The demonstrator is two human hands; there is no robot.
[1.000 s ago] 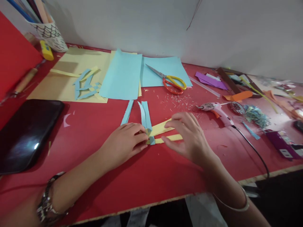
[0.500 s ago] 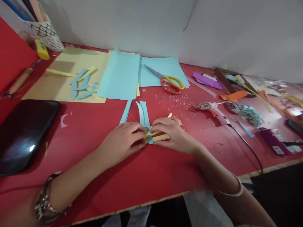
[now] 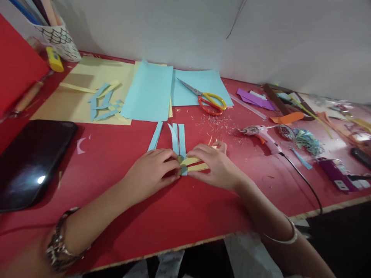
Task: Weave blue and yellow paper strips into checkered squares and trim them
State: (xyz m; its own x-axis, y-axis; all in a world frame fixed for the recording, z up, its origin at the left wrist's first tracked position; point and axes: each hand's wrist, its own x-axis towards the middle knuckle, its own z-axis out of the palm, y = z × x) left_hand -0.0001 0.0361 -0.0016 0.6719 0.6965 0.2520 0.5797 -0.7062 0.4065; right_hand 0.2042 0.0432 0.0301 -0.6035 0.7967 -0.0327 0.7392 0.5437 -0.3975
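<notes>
Blue paper strips (image 3: 182,141) and yellow paper strips (image 3: 198,167) cross one another on the red table, woven at a small corner. My left hand (image 3: 155,169) pinches the left end of this crossing, its fingertips covering part of it. From the right, my right hand (image 3: 216,164) grips the yellow strips, with its thumb at the near edge and its index finger at the far edge. Its palm hides part of their right ends. Just beyond my left hand lies another blue strip (image 3: 155,136).
Scissors (image 3: 199,94) rest on blue sheets (image 3: 150,92) at the back. A pink glue gun (image 3: 265,139) lies right, its cable trailing to the table's edge. A black tablet-like device (image 3: 37,162) is at left. Woven strips (image 3: 104,102) lie on yellow paper (image 3: 58,108).
The blue strips beyond the crossing have spread apart slightly, with a gap now between them. My right hand's fingers have shifted a little on the yellow strips; my left hand stays in place.
</notes>
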